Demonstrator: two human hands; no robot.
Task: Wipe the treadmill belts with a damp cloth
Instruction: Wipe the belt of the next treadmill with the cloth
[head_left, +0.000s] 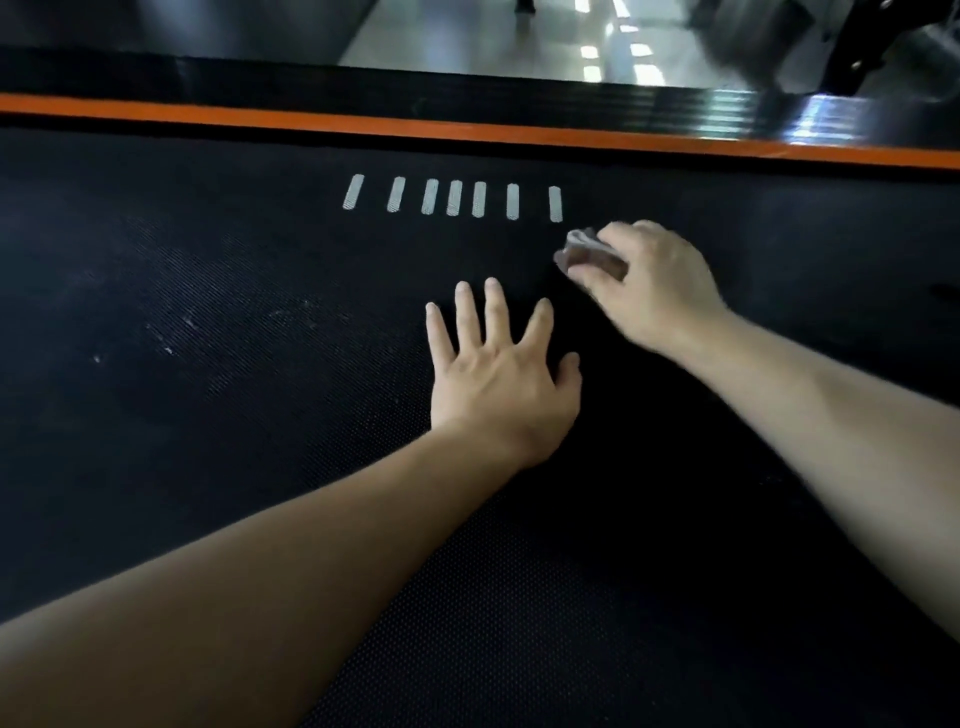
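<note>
A black textured treadmill belt fills most of the view, with a row of several short white stripes near its far side. My right hand is shut on a small crumpled grey-brown cloth, pressed on the belt just below the rightmost stripe. My left hand lies flat on the belt with fingers spread, just left of and nearer than the cloth, holding nothing. Pale dusty smears show on the belt to the left.
An orange strip runs along the belt's far edge, with a black side rail behind it. Beyond lies a glossy grey floor with light reflections. Dark equipment stands at the top right.
</note>
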